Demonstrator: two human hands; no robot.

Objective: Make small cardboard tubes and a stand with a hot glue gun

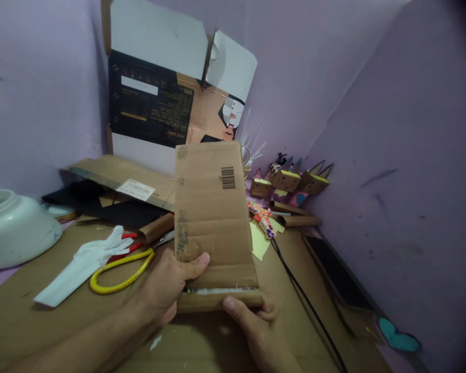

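Observation:
A long flat piece of brown cardboard (213,217), with a barcode near its far end and a whitish line across its near end, is held up in front of me. My left hand (178,282) grips its left edge, thumb lying on top. At the near right corner my right hand (252,321) holds it too, thumb over the front edge and the other fingers mostly hidden beneath. Left of it lie scissors (120,274) with yellow and red handles, partly under a white folded tissue (85,264). A patterned glue gun (266,217) with a black cord rests to the right.
An opened printed box (151,98) leans on the wall behind. A white pot (19,223) stands at the left. Several cardboard animal figures (287,181) and brown tubes (299,221) sit at the back right, above a dark flat panel (337,274). Cardboard (112,331) covers the table.

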